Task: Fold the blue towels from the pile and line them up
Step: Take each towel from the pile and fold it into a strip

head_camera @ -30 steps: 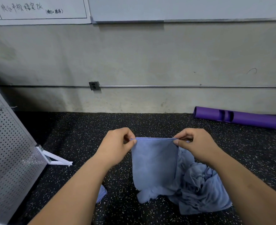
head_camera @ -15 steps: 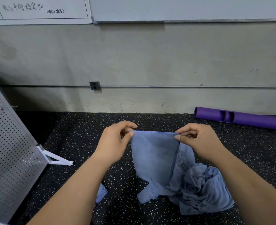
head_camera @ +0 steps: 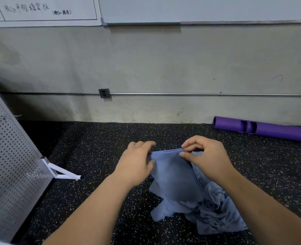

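Head view: we saw both hands held up over the speckled black floor point(head_camera: 93, 147), sharing one blue towel point(head_camera: 174, 175). The left hand point(head_camera: 137, 163) pinched the towel's top hem at one corner, its fingers point(head_camera: 146, 144) curled over the edge and a bit blurred. The right hand point(head_camera: 206, 160) pinched the same hem at the other corner between thumb and index, and its other fingers point(head_camera: 192, 142) were curled too. The two pinches sat near each other, with a short run of hem stretched between them. The blue towel hung down from the fingers, and its lower end reached the floor and ran into the pile point(head_camera: 216, 213). The pile lay crumpled below the right fingers, partly under the right forearm. Well beyond the right fingers, a purple tube point(head_camera: 262, 129) lay along the foot of the wall. Far left of the left fingers stood a perforated panel point(head_camera: 8, 165) on a white foot point(head_camera: 63, 172). Beyond both hands, the wall carried an outlet point(head_camera: 104, 93) and a whiteboard point(head_camera: 40, 9).
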Action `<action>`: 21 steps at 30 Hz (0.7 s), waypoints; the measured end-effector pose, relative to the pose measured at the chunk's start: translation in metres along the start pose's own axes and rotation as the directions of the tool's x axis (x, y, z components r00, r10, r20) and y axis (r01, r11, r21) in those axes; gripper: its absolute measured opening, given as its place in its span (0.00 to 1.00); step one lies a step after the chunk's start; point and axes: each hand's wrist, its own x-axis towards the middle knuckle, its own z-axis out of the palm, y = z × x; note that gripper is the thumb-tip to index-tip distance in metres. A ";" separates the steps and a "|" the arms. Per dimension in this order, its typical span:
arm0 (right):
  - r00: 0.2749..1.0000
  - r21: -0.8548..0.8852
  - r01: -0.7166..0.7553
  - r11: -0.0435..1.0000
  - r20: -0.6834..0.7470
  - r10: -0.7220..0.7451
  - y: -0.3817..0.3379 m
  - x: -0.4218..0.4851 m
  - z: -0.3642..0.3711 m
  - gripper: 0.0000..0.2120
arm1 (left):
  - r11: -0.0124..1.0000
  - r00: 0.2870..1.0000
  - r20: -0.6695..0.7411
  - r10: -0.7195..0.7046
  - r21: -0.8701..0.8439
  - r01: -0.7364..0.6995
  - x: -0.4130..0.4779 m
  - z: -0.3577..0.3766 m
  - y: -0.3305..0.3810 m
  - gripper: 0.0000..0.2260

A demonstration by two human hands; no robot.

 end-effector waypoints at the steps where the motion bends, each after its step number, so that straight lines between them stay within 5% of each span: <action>1: 1.000 -0.019 0.012 1.000 0.027 -0.011 -0.001 -0.001 0.002 0.13 | 0.998 0.998 0.023 0.057 -0.021 -0.056 -0.001 0.002 0.005 0.28; 4: 0.993 -0.017 0.044 0.999 0.111 -0.042 -0.003 -0.003 0.008 0.13 | 0.976 0.981 -0.008 0.194 -0.102 -0.193 0.000 0.006 0.018 0.26; 10: 0.990 0.136 0.042 0.990 0.129 -0.060 0.002 -0.002 0.011 0.12 | 0.944 0.975 -0.083 0.205 -0.246 -0.219 0.001 0.005 0.025 0.06; 15: 0.956 0.208 -0.095 0.973 0.290 0.031 0.008 -0.001 0.009 0.17 | 0.925 0.969 -0.130 0.211 -0.295 -0.241 0.000 0.003 0.027 0.03; 21: 0.956 0.083 -0.031 0.996 0.293 0.006 0.015 -0.001 0.015 0.09 | 0.914 0.968 -0.087 0.233 -0.321 -0.249 -0.002 -0.001 0.024 0.06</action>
